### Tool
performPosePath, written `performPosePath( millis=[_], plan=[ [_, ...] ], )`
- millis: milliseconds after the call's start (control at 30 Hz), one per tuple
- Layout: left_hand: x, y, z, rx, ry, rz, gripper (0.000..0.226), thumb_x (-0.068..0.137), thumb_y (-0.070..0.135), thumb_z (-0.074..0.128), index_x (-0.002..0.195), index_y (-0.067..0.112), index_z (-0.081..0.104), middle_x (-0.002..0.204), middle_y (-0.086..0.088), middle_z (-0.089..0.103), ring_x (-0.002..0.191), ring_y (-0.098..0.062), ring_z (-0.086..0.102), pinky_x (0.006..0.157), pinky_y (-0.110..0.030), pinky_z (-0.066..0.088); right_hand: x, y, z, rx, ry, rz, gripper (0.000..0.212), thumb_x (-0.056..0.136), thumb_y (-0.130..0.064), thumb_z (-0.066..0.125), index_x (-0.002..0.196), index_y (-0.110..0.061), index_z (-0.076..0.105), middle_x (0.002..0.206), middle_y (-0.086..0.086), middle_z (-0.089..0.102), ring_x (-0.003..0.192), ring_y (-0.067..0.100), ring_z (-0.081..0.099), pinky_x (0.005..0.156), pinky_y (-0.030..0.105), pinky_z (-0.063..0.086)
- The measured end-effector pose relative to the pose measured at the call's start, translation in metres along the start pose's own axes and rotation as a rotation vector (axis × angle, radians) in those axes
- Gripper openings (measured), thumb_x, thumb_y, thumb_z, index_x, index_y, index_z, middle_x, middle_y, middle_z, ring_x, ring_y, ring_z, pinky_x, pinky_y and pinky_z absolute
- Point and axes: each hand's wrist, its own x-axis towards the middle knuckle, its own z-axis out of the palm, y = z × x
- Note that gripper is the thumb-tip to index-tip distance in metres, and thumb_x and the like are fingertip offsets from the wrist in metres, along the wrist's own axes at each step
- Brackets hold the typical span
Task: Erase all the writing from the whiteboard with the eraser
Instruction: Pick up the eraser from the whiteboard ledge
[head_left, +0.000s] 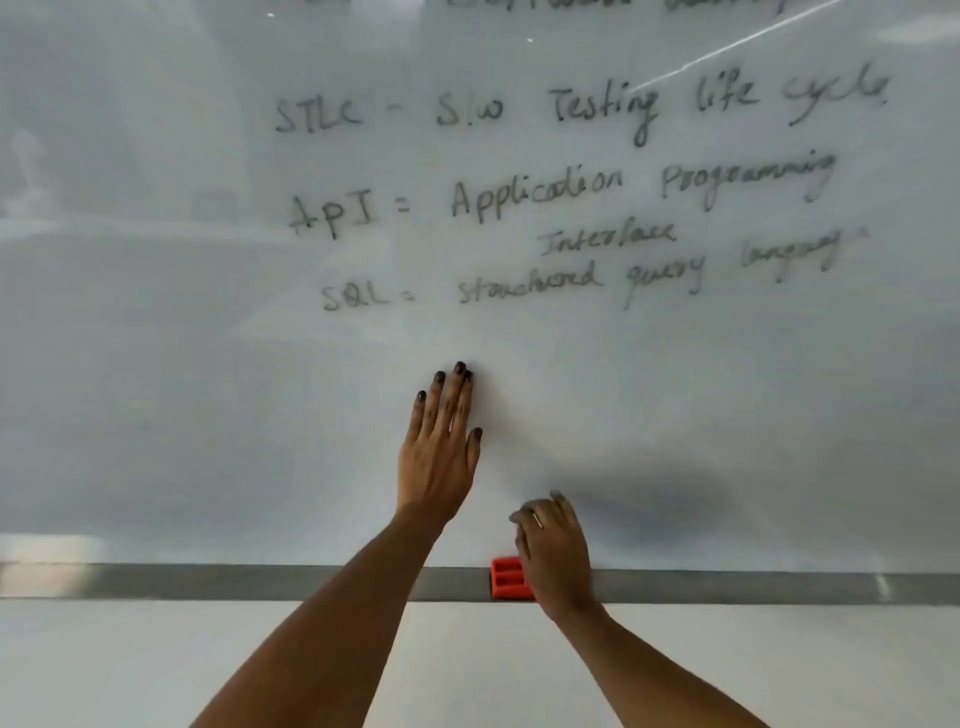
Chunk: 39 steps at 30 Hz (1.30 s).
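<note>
The whiteboard (156, 364) fills the view, with several lines of dark handwriting (561, 197) across its upper middle and right. My left hand (441, 452) lies flat against the board below the writing, fingers stretched upward, holding nothing. A red eraser (506, 578) rests on the grey ledge (208, 582) along the board's bottom edge. My right hand (553, 556) covers the eraser's right end, its fingers loosely curled and blurred just above it. The hand hides whether any finger grips the eraser.
More faint writing (623, 8) is cut off at the top edge. Below the ledge runs a plain pale wall (130, 665). Bright reflections streak the board's upper right, and the hand casts a shadow right of the eraser.
</note>
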Motion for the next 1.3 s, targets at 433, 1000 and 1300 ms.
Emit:
performPosePath(
  millis=[433,1000,1300],
  plan=[
    [-0.007,0.003,0.035,0.003,0.03,-0.069,0.074,0.104,0.036,0.032,0.157,0.013,-0.015,0.165,-0.001,-0.014,0.152,-0.025,-0.019,0.125,-0.045,0.002,-0.034,0.02,0.06,-0.001,-0.353,0.143,0.008,0.082,-0.018,0.078,0.087,-0.013,0.073,0.091,0.004,0.07,0.088,0.022,0.065,0.08,0.034,0.053],
    [-0.014,-0.007,0.034,-0.006,-0.019,-0.01,0.068,0.104,0.032,0.036,0.16,0.012,0.002,0.167,-0.007,-0.011,0.155,-0.029,-0.006,0.125,-0.048,0.009,-0.028,0.032,0.087,0.045,-0.322,0.022,0.037,0.047,-0.009,0.098,0.068,-0.022,0.07,0.068,-0.006,0.061,0.059,0.006,0.061,0.051,0.01,0.042],
    [-0.042,-0.024,0.009,-0.08,0.029,-0.185,0.053,0.102,0.028,0.039,0.152,0.015,0.028,0.164,-0.021,0.014,0.152,-0.037,0.014,0.121,-0.053,0.023,-0.008,0.0,0.036,0.316,0.162,0.081,0.048,0.102,-0.05,0.032,0.099,-0.017,0.067,0.097,0.002,0.066,0.088,0.017,0.062,0.074,0.021,0.052]
  ],
)
